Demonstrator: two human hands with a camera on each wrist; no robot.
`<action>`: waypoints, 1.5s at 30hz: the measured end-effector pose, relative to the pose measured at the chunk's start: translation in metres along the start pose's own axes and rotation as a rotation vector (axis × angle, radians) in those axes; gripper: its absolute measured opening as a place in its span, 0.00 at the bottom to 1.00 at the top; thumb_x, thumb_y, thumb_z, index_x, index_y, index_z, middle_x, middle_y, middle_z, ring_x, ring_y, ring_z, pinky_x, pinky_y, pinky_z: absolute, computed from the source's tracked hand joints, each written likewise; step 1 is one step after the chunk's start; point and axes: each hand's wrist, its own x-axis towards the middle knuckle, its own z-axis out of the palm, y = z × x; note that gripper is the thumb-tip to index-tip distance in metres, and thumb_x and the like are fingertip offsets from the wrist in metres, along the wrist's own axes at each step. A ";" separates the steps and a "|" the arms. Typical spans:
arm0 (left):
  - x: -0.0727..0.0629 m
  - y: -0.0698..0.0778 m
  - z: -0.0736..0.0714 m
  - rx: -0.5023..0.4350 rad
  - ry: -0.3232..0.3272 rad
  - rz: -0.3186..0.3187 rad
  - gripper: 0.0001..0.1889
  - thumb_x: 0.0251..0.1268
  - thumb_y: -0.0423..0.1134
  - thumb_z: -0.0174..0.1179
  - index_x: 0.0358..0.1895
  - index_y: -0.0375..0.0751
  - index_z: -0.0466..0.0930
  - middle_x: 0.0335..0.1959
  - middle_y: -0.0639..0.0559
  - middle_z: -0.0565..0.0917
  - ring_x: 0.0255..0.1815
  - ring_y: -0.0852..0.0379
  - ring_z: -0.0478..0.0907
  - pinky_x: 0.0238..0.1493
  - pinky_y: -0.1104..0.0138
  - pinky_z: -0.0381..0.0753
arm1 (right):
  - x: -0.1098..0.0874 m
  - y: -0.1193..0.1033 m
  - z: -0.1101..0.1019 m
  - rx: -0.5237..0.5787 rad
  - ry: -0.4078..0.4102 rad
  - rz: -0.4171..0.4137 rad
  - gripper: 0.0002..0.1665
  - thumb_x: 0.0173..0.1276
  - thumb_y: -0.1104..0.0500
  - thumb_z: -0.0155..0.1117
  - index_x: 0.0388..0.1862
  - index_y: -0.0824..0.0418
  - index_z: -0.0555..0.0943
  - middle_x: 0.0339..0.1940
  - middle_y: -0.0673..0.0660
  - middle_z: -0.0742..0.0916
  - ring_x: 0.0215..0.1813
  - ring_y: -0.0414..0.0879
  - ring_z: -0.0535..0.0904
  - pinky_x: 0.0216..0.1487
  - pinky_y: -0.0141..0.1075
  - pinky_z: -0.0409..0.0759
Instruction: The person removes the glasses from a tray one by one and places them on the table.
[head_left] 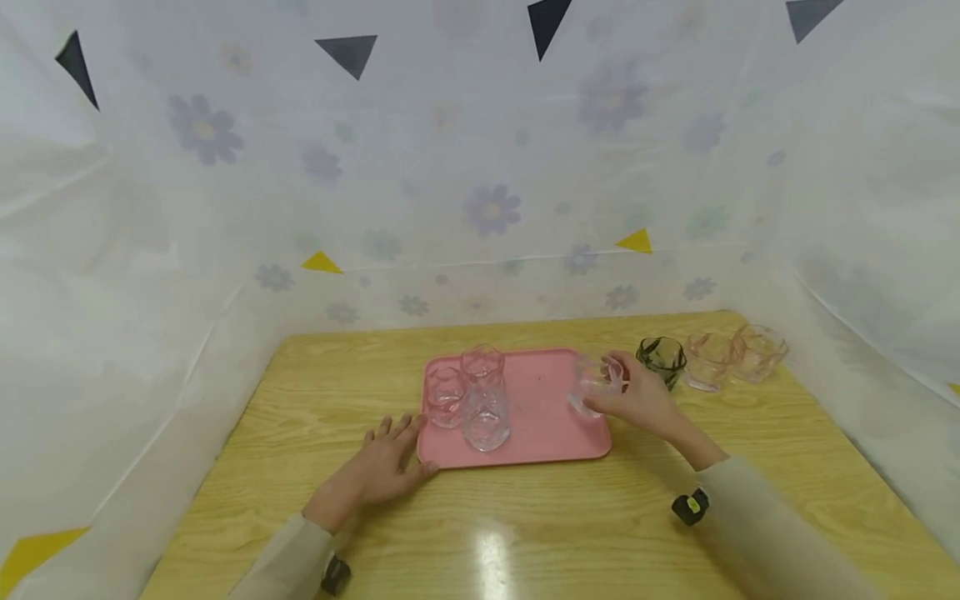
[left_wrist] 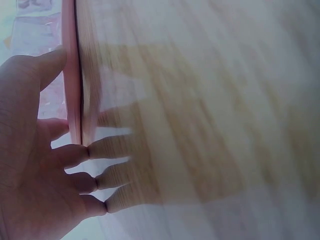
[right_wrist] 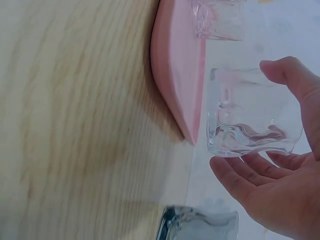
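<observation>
My right hand point(head_left: 641, 398) holds a clear glass point(head_left: 588, 387) between thumb and fingers over the right end of the pink tray point(head_left: 543, 425). In the right wrist view the clear glass point(right_wrist: 250, 115) hangs above the tray's level, thumb on one side and fingers on the other. My left hand point(head_left: 386, 465) rests at the tray's left edge, its fingers straight and spread on the table and its thumb at the rim point(left_wrist: 71, 75). On the tray's left part stand two pinkish glasses point(head_left: 446, 400) point(head_left: 482, 363) and a clear glass point(head_left: 486, 421), close together.
Right of the tray, a dark green glass point(head_left: 662, 360), a pinkish glass point(head_left: 708, 362) and another pale glass point(head_left: 759, 354) stand in a row on the wooden table point(head_left: 510, 525). White flowered sheets point(head_left: 487, 150) enclose the table's back and sides.
</observation>
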 end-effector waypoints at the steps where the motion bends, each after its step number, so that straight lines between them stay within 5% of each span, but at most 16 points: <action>1: 0.000 0.000 0.000 0.000 0.000 -0.001 0.46 0.76 0.67 0.53 0.86 0.43 0.53 0.84 0.30 0.55 0.83 0.18 0.45 0.79 0.25 0.45 | -0.003 0.002 -0.003 0.000 0.001 0.004 0.56 0.64 0.41 0.79 0.81 0.64 0.64 0.69 0.70 0.81 0.61 0.63 0.82 0.52 0.52 0.86; 7: 0.000 0.000 0.000 0.006 0.005 0.000 0.46 0.76 0.67 0.53 0.86 0.43 0.53 0.84 0.30 0.55 0.82 0.18 0.46 0.79 0.25 0.46 | -0.019 0.014 -0.018 -0.007 -0.008 0.020 0.59 0.66 0.41 0.78 0.83 0.67 0.60 0.74 0.72 0.77 0.63 0.64 0.79 0.52 0.51 0.83; 12: 0.000 0.001 -0.001 0.008 0.004 0.007 0.46 0.76 0.66 0.53 0.86 0.42 0.53 0.84 0.29 0.56 0.82 0.17 0.46 0.78 0.25 0.46 | -0.031 0.021 -0.029 -0.052 0.015 0.031 0.57 0.65 0.43 0.79 0.81 0.70 0.62 0.67 0.73 0.80 0.48 0.59 0.79 0.39 0.42 0.79; 18: 0.000 0.001 -0.001 0.008 0.006 0.008 0.46 0.76 0.66 0.53 0.86 0.43 0.53 0.84 0.30 0.55 0.83 0.18 0.46 0.79 0.25 0.46 | -0.045 0.028 -0.041 -0.065 0.013 0.083 0.60 0.65 0.41 0.78 0.82 0.71 0.60 0.73 0.75 0.75 0.64 0.71 0.78 0.49 0.51 0.86; 23: 0.000 0.000 0.000 0.010 0.013 0.013 0.46 0.76 0.66 0.53 0.86 0.42 0.53 0.84 0.30 0.56 0.82 0.18 0.46 0.79 0.25 0.46 | -0.054 0.038 -0.052 -0.087 0.024 0.100 0.58 0.65 0.40 0.78 0.81 0.68 0.61 0.70 0.73 0.77 0.61 0.68 0.80 0.44 0.43 0.82; 29: -0.001 0.001 -0.001 0.004 0.017 0.021 0.46 0.76 0.65 0.54 0.86 0.41 0.54 0.84 0.29 0.56 0.82 0.17 0.46 0.78 0.25 0.47 | -0.063 0.050 -0.063 -0.089 0.022 0.142 0.61 0.67 0.40 0.77 0.84 0.68 0.56 0.74 0.79 0.72 0.66 0.77 0.75 0.50 0.57 0.85; 33: -0.001 0.001 -0.001 0.006 0.016 0.016 0.45 0.76 0.65 0.54 0.86 0.41 0.54 0.84 0.29 0.56 0.82 0.17 0.47 0.78 0.25 0.47 | -0.067 0.059 -0.071 -0.102 0.026 0.166 0.60 0.68 0.40 0.75 0.83 0.69 0.56 0.74 0.80 0.71 0.66 0.78 0.73 0.49 0.58 0.85; 40: -0.001 0.001 -0.001 0.000 0.008 0.007 0.46 0.77 0.65 0.54 0.86 0.42 0.53 0.84 0.29 0.55 0.82 0.17 0.46 0.79 0.25 0.46 | -0.073 0.073 -0.085 -0.147 0.062 0.201 0.62 0.68 0.38 0.75 0.82 0.72 0.55 0.70 0.81 0.72 0.60 0.72 0.73 0.42 0.44 0.79; 45: -0.001 0.001 -0.001 0.000 0.009 0.008 0.46 0.77 0.65 0.54 0.86 0.43 0.53 0.84 0.29 0.55 0.82 0.17 0.46 0.79 0.25 0.46 | -0.077 0.084 -0.096 -0.159 0.074 0.211 0.63 0.69 0.38 0.73 0.84 0.73 0.52 0.70 0.82 0.70 0.60 0.72 0.72 0.43 0.47 0.79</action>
